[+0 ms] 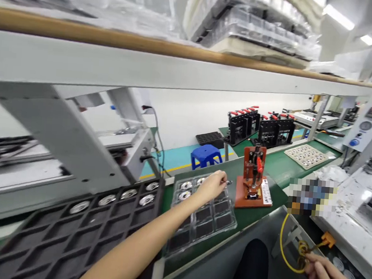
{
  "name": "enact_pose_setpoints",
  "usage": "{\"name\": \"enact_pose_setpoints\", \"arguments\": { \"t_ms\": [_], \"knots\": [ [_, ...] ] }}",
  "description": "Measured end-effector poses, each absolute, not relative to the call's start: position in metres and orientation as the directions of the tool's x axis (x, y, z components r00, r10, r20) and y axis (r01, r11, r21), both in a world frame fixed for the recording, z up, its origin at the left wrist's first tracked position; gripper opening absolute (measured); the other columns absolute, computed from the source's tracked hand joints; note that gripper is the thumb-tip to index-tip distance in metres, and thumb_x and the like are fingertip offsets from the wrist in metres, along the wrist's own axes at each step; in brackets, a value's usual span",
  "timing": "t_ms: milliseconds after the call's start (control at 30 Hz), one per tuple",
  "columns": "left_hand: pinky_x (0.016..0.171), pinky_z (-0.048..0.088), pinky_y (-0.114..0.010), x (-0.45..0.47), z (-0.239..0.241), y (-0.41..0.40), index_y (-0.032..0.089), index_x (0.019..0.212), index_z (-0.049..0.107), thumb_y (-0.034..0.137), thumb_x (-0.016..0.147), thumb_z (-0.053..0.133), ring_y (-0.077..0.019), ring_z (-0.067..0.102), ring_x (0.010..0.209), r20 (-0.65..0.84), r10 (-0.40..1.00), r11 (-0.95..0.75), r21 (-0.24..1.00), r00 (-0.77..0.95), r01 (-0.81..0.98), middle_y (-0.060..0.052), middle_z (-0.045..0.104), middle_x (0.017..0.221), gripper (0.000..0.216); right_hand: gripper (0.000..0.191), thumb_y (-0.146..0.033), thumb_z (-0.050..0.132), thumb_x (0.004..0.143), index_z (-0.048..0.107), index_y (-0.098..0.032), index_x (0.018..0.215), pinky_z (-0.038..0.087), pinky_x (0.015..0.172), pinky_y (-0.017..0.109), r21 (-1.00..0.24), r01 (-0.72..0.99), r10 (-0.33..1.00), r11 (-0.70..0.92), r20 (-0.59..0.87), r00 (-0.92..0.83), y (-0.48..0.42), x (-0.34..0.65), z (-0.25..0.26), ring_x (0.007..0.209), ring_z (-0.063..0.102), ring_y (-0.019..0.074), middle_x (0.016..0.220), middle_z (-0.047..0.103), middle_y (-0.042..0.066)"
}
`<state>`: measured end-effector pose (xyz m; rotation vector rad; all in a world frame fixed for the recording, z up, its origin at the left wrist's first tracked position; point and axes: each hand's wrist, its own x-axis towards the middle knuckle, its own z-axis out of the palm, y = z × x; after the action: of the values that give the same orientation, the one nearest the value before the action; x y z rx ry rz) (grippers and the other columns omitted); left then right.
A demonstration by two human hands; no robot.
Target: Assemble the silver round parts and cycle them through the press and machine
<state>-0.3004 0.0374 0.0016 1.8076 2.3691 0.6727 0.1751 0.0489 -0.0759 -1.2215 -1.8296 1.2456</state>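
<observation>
My left hand (214,183) reaches across a clear plastic tray (203,217) on the green bench, fingers pinched on a small metal part (228,182) at the tray's far corner. A few round metal parts (186,185) lie in that tray's far pockets. An orange-red toggle-clamp fixture (253,180) stands just right of the hand. My right hand (330,278) is low at the bottom right, fingers curled around a coiled yellow cable (285,248) with an orange connector (328,239).
A black compartment tray (66,237) with round metal parts in its far row lies at the near left. A grey machine frame (66,133) looms left. Black clamp fixtures (260,126), a white parts tray (306,155), a blue stool (206,154) and a control box (368,123) stand farther off.
</observation>
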Motion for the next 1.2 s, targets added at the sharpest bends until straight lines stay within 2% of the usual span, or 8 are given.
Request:
{"name": "enact_pose_setpoints", "arguments": {
  "t_ms": [133,233,300,467,667,800,900,1200],
  "knots": [
    [0.085,0.056,-0.031,-0.205,0.027,0.039,0.022,0.095,0.065,0.007,0.093,0.060,-0.0197,0.071,0.093,0.415,0.900,-0.333,0.463,0.131,0.821,-0.003,0.073,0.099,0.015,0.070,-0.081,0.044,0.100,0.082,-0.024,0.115,0.064,0.067,0.038,-0.965,0.185,0.918,0.183,0.100,-0.384,0.048,0.152,-0.038,0.077,0.075,0.0280,0.092,0.078,0.011],
    [0.089,0.058,-0.032,-0.136,0.040,0.045,0.022,0.105,0.065,0.008,0.102,0.054,-0.0203,0.073,0.100,0.638,0.629,-0.747,0.338,0.444,0.573,-0.008,0.074,0.106,0.017,0.062,-0.069,0.070,0.093,0.071,-0.023,0.136,0.063,0.078,0.037,-0.953,0.089,0.885,0.290,0.231,-0.405,0.049,0.134,0.005,0.088,0.073,0.0242,0.108,0.076,0.010],
    [0.088,0.060,-0.033,-0.102,0.046,0.052,0.021,0.109,0.064,0.012,0.106,0.054,-0.0210,0.072,0.100,0.705,0.479,-0.850,0.223,0.524,0.477,-0.011,0.075,0.107,0.014,0.062,-0.060,0.081,0.088,0.070,-0.023,0.136,0.061,0.076,0.035,-0.944,0.056,0.868,0.324,0.273,-0.416,0.052,0.134,0.027,0.083,0.070,0.0217,0.102,0.074,0.007],
    [0.087,0.062,-0.035,-0.055,0.054,0.073,0.020,0.107,0.066,0.015,0.110,0.051,-0.0221,0.072,0.099,0.732,0.345,-0.912,0.112,0.588,0.396,-0.011,0.074,0.105,0.016,0.043,-0.049,0.085,0.088,0.076,-0.024,0.121,0.057,0.070,0.032,-0.923,0.131,0.893,0.361,0.302,-0.334,0.056,0.166,0.044,0.074,0.063,0.0183,0.087,0.069,0.001],
    [0.093,0.062,-0.037,-0.011,0.058,0.102,0.021,0.114,0.064,0.015,0.109,0.048,-0.0235,0.071,0.104,0.677,0.292,-0.953,0.143,0.676,0.268,-0.012,0.072,0.111,0.018,0.042,-0.042,0.087,0.084,0.073,-0.020,0.117,0.050,0.061,0.028,-0.924,0.248,0.950,0.290,0.248,-0.189,0.060,0.216,0.047,0.067,0.057,0.0159,0.075,0.062,-0.003],
    [0.110,0.055,-0.045,0.026,0.077,0.171,0.020,0.145,0.053,0.026,0.106,0.059,-0.0284,0.066,0.126,0.595,0.493,-0.869,0.378,0.635,0.321,-0.015,0.067,0.133,0.040,0.041,-0.041,0.085,0.084,0.071,-0.018,0.115,0.049,0.060,0.029,-0.877,0.387,0.949,0.285,0.316,0.018,0.069,0.261,0.057,0.064,0.054,0.0161,0.072,0.057,-0.004],
    [0.117,0.048,-0.048,0.057,0.096,0.237,0.017,0.146,0.058,0.036,0.100,0.067,-0.0329,0.060,0.137,0.347,0.707,-0.689,0.532,0.616,0.492,-0.018,0.062,0.148,0.050,0.042,-0.045,0.081,0.087,0.070,-0.019,0.117,0.050,0.063,0.031,-0.845,0.460,0.913,0.274,0.379,0.152,0.068,0.291,0.066,0.066,0.055,0.0174,0.074,0.056,-0.003],
    [0.096,0.054,-0.036,0.105,0.112,0.322,0.022,0.101,0.084,0.045,0.065,0.094,-0.0336,0.073,0.117,0.024,0.632,-0.661,0.538,0.774,0.523,-0.008,0.081,0.120,0.043,0.048,-0.053,0.078,0.089,0.067,-0.021,0.124,0.050,0.063,0.034,-0.798,0.562,0.872,0.218,0.418,0.255,0.040,0.344,0.064,0.067,0.057,0.0200,0.077,0.060,-0.001]
  ]
}}
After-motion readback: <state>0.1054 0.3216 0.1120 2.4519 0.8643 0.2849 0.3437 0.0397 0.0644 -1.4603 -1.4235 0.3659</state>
